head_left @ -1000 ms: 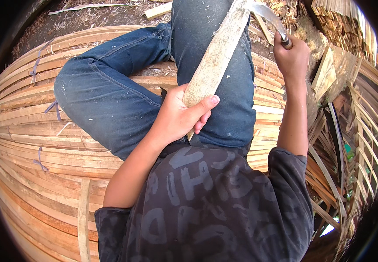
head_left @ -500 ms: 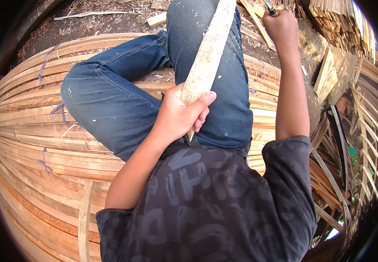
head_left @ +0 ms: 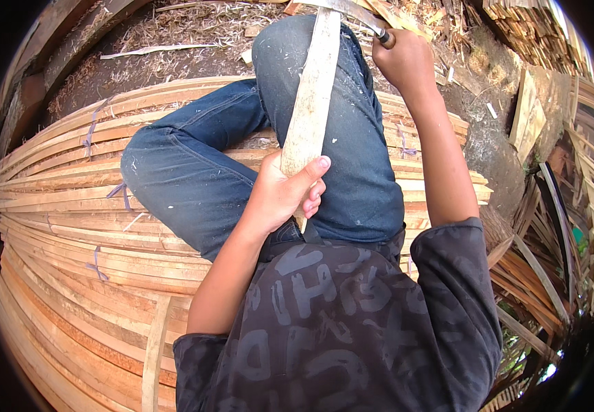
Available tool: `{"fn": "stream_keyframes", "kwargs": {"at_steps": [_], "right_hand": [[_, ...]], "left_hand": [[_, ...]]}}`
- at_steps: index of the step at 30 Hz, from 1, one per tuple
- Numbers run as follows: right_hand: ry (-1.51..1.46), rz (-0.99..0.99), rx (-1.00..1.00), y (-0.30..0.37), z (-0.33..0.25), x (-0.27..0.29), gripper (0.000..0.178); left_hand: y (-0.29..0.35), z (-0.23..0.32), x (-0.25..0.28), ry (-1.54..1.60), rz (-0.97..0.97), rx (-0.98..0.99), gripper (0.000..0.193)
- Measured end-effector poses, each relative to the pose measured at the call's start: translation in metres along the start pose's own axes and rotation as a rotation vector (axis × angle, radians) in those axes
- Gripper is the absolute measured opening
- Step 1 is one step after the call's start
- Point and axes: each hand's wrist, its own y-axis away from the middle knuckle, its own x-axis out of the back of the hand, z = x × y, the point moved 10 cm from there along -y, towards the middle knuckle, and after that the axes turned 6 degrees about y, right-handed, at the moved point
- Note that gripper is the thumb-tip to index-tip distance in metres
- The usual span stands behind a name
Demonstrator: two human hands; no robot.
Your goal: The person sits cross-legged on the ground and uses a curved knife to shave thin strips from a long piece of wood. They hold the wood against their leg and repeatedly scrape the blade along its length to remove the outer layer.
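My left hand (head_left: 288, 189) is wrapped round the lower end of a long, pale piece of wood (head_left: 312, 96), thumb across its face. The wood slants up over my jeans to the top edge of the view, and its tapered tip shows below my fist. At the upper right, my right hand (head_left: 406, 63) grips the dark handle of a knife with a long, slightly curved blade (head_left: 355, 12). That blade lies crosswise over the wood's far end; whether its edge bites in I cannot tell, and its tip is cut off by the frame.
Stacked, tied wooden strips (head_left: 63, 240) spread beneath and left of my legs. Shavings (head_left: 153, 31) litter the ground ahead. A pile of thin wood pieces (head_left: 537, 31) stands at the far right, with loose slats (head_left: 537, 275) lower down. Dark beams (head_left: 70, 44) stand at the upper left.
My right hand has come left and slightly down, bringing the knife blade over the wood. The wood has become a little more upright, still held in my left hand. The view has shifted slightly.
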Motion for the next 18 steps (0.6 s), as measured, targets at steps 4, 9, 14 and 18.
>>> {"fn": "stream_keyframes", "kwargs": {"at_steps": [4, 9, 14, 18], "right_hand": [[-0.198, -0.109, -0.044, 0.046, -0.009, -0.017, 0.024], [-0.333, 0.097, -0.189, 0.071, 0.000, -0.004, 0.029], [-0.304, 0.204, -0.002, 0.075, -0.011, 0.018, 0.029], [-0.318, 0.238, 0.016, 0.083, -0.011, 0.025, 0.026]], "left_hand": [[-0.001, -0.003, 0.010, 0.012, -0.038, 0.070, 0.026], [-0.003, 0.027, 0.021, -0.550, 0.108, -0.155, 0.026], [0.023, 0.064, 0.014, -0.873, 0.412, -0.640, 0.039], [0.033, 0.075, -0.013, -1.296, 0.429, -0.733, 0.040]]}}
